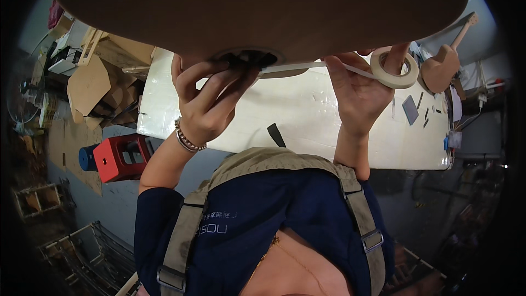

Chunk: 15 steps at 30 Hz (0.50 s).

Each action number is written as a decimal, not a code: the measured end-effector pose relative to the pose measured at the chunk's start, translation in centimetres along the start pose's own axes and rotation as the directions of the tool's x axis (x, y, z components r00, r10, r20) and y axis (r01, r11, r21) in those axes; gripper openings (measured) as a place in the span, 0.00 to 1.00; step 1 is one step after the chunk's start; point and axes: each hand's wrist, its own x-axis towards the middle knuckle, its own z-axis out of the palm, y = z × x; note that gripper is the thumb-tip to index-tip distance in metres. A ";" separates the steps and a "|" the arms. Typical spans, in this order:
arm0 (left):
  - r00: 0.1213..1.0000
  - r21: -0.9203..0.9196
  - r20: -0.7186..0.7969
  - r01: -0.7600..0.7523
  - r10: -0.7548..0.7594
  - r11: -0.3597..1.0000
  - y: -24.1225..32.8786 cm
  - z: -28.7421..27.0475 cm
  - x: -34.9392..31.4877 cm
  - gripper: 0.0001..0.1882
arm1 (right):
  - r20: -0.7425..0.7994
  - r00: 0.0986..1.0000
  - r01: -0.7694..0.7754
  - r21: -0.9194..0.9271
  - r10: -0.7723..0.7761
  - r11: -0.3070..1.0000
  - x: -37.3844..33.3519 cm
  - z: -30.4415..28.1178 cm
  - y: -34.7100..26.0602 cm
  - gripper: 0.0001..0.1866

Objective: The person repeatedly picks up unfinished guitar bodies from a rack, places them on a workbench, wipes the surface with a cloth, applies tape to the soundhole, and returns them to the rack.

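Close overhead looms a large brown wooden guitar body [329, 16], with a dark round sound hole [249, 56] at its lower edge. My left hand [211, 90] is bent up at that hole, its fingertips closed on the loose end of a pale tape strip [307, 67]. The strip runs taut across to a roll of masking tape [408, 77]. My right hand [361, 90] grips this roll, with fingers passing through its ring and the thumb near the strip. The guitar body partly hides the fingertips of both hands.
A white padded table [285, 107] lies below my hands. On it are a dark strip [276, 135] and a grey flat block [410, 111] among small dark pieces. Another guitar [441, 68] stands at the right. Cardboard [93, 87] and a red stool [118, 159] are left.
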 end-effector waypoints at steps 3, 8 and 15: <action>0.993 0.015 -0.030 0.117 -0.116 0.993 0.9 0.6 0.0 0.13 | -0.034 0.993 -0.103 0.221 0.113 0.970 0.2 0.9 -0.6 0.52; 0.982 0.067 -0.059 0.181 -0.177 0.981 1.2 0.2 -0.1 0.11 | -0.009 0.973 -0.209 0.394 0.231 0.895 -0.6 2.2 1.0 0.47; 0.965 0.107 -0.102 0.250 -0.240 0.962 -1.5 -2.2 -2.6 0.07 | 0.253 0.836 -0.487 0.752 0.488 0.445 -9.1 13.7 3.4 0.50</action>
